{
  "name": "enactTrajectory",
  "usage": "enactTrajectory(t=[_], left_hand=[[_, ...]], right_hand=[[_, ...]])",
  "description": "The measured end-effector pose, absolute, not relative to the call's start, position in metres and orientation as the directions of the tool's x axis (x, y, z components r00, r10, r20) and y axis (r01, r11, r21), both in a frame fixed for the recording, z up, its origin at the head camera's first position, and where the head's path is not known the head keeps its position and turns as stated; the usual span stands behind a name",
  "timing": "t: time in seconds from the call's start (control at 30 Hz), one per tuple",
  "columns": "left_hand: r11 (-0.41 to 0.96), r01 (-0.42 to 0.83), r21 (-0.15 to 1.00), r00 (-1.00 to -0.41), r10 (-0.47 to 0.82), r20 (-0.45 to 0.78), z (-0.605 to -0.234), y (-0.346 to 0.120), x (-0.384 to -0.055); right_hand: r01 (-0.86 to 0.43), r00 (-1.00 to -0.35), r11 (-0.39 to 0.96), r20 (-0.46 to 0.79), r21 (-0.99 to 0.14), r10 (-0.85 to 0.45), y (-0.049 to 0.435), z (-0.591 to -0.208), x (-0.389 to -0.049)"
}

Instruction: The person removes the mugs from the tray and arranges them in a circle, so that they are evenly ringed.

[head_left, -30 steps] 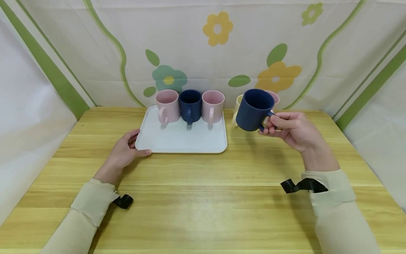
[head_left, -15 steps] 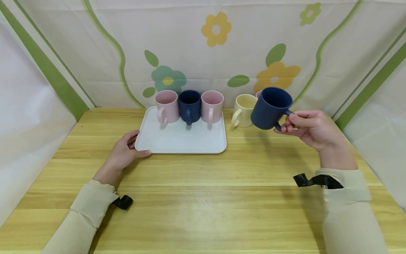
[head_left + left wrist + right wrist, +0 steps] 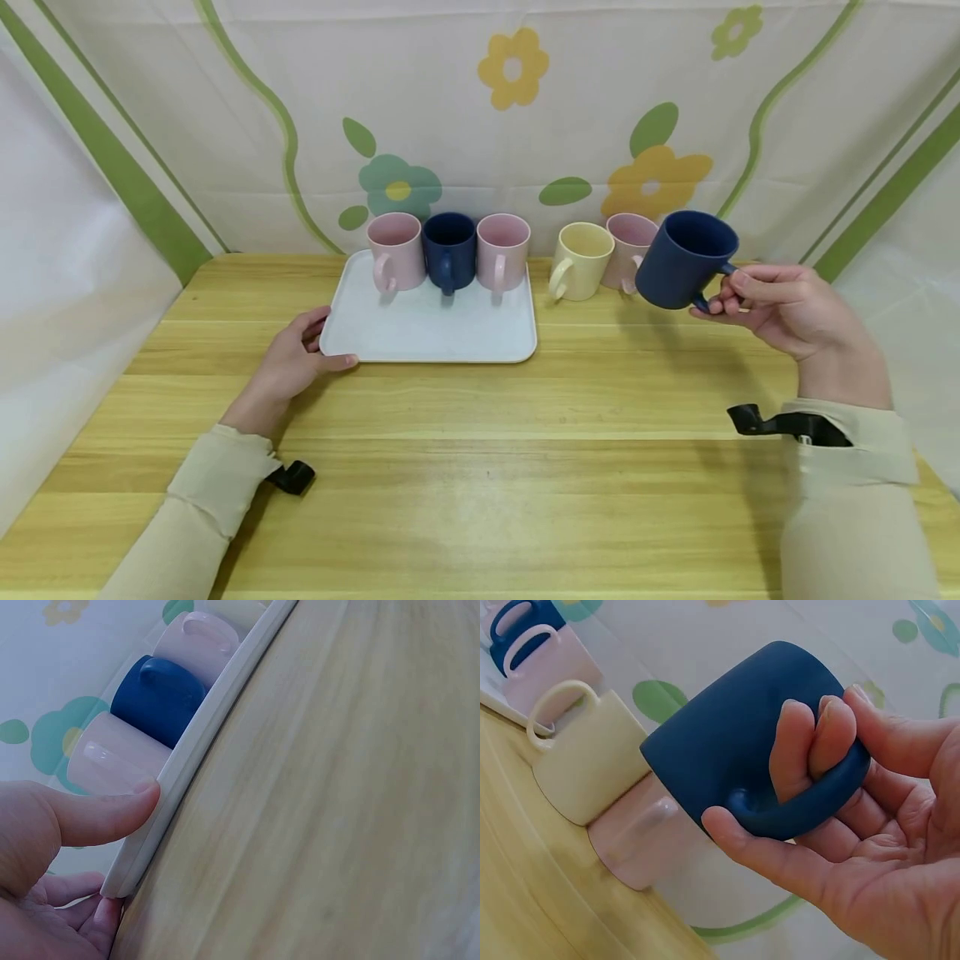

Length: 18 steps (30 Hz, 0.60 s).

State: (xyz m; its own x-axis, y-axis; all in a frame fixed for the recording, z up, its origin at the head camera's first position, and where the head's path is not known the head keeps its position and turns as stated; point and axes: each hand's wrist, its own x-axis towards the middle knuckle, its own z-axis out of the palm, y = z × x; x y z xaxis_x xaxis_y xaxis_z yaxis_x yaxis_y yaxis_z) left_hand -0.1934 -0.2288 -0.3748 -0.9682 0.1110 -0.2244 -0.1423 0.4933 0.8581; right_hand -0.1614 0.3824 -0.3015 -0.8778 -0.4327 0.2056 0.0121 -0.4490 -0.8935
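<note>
My right hand [image 3: 795, 312] grips a dark blue mug [image 3: 686, 260] by its handle, and the mug hangs tilted in the air over the table's right side. In the right wrist view two fingers [image 3: 795, 742] pass through the handle. At the left front corner of a white tray [image 3: 435, 329], my left hand [image 3: 296, 354] holds the rim, its thumb [image 3: 112, 814] along the front edge and its fingers at the left side. On the tray's back stand a pink mug [image 3: 396, 254], a blue mug [image 3: 450, 250] and another pink mug [image 3: 503, 254], handles toward me.
A cream mug [image 3: 582, 262] stands on the table [image 3: 487, 467] right of the tray, handle forward-left. Beside it is a pink mug [image 3: 628, 246], partly overlapped by the held mug. A flower-patterned curtain [image 3: 450, 108] rises directly behind the mugs.
My right hand has carried the blue mug to the right, so the cream mug and the pink mug behind it show more. The left hand and the tray have stayed in place.
</note>
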Motion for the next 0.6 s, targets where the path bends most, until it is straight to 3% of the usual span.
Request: enactTrajectory(t=[0.3,0.6], left_hand=[[0.485,-0.163,0.859,-0.966,0.1,-0.24,-0.376,-0.229,-0.194],[0.479,-0.157,0.864,-0.967,0.103,-0.233,-0.376,-0.229,-0.194]], right_hand=[[0.126,-0.867,-0.526,0.164,-0.841,-0.47,0.404,-0.316,-0.165],[0.18,-0.857,-0.518,0.126,-0.836,-0.5,0.412,-0.34,-0.173]])
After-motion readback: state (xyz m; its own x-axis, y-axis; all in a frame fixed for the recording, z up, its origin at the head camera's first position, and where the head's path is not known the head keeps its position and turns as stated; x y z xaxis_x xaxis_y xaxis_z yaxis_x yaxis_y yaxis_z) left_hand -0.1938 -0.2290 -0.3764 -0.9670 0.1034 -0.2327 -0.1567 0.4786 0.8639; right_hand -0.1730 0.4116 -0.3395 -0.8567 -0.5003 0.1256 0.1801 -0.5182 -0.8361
